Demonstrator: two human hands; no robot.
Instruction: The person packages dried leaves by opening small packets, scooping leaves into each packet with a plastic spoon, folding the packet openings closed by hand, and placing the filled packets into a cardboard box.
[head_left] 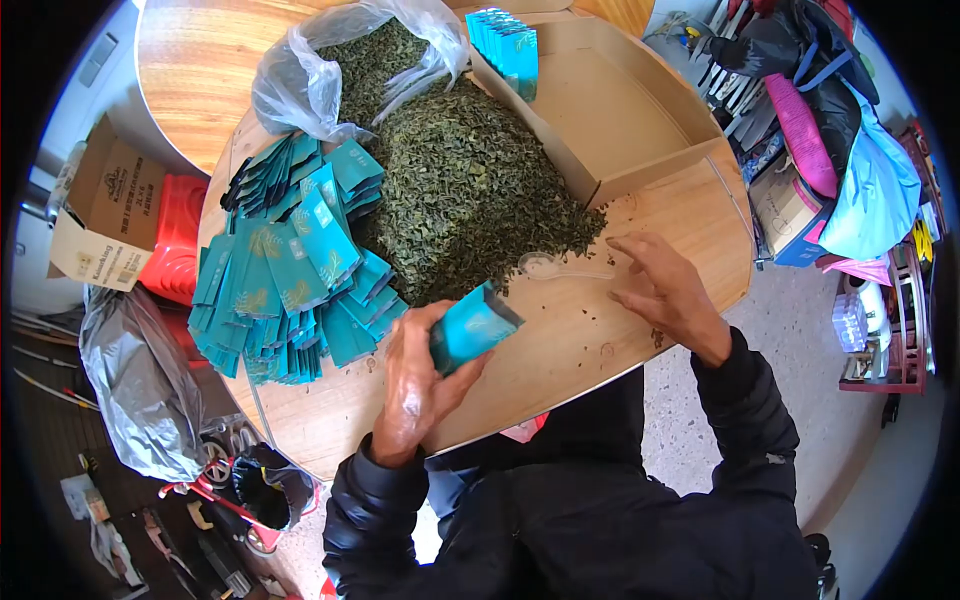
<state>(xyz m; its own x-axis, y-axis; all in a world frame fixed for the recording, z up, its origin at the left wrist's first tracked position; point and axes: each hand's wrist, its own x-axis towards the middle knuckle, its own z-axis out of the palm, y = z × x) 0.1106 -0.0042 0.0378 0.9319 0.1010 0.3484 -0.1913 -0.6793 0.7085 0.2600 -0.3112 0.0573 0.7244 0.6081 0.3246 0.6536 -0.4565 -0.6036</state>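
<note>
My left hand point(415, 375) is closed around a small teal packet point(472, 328), tilted with its upper end pointing right toward the table middle. My right hand point(665, 290) is over the table's right side, fingers apart and nothing gripped. Close to its fingertips lies a clear plastic spoon point(545, 266), its bowl touching the edge of a large heap of dried tea leaves point(460, 180). To the left of the heap, many flat teal packets point(290, 265) are piled in overlapping stacks.
A clear plastic bag point(300, 85) of more leaves sits behind the heap. An open cardboard box point(620, 95) at back right holds a row of upright teal packets point(510, 55). Loose leaf bits dot the wooden table point(570, 360). A cardboard carton point(110, 205) stands left, off the table.
</note>
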